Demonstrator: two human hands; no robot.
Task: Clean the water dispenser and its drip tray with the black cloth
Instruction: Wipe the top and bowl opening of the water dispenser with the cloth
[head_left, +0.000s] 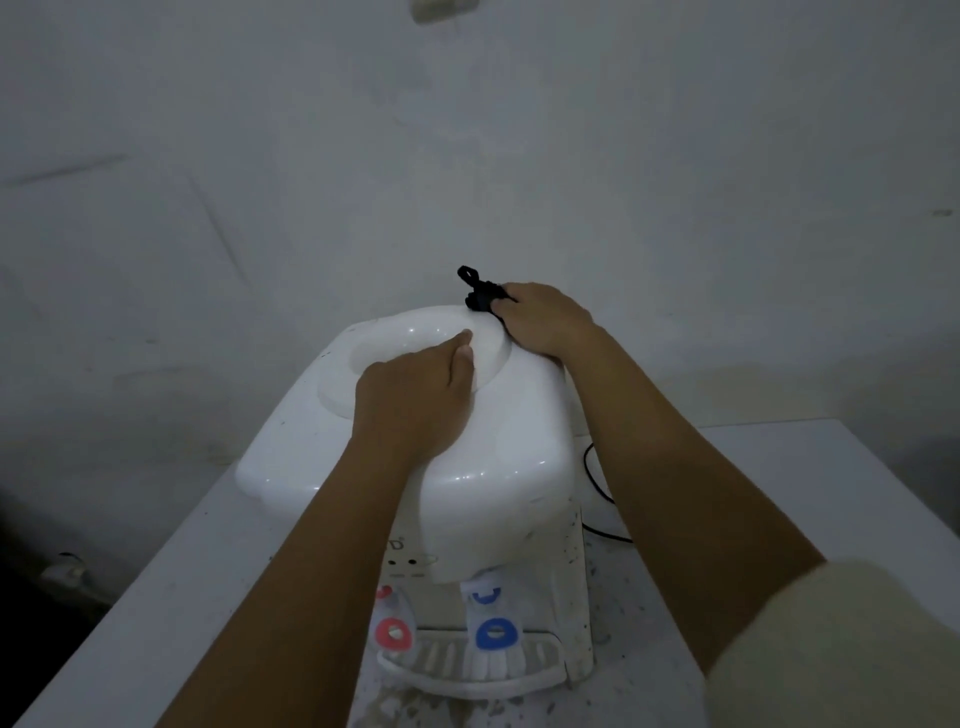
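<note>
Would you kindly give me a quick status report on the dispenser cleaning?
Right hand bunching black cloth at dispenser top rear. Left hand braced on top. Drip tray untouched. Nothing in the way.

Both bare forearms reach forward from the lower edge, the left from 7 o'clock, the right from 4 o'clock, where a pale sleeve (831, 649) covers the upper arm. The left hand (413, 397) lies palm down, fingers curled, thumb pointing toward 12 o'clock. The right hand (545, 318), farther out at 1 o'clock of it, is closed with its knuckles up, fingers clenched around a bunched black cloth (480, 296).
</note>
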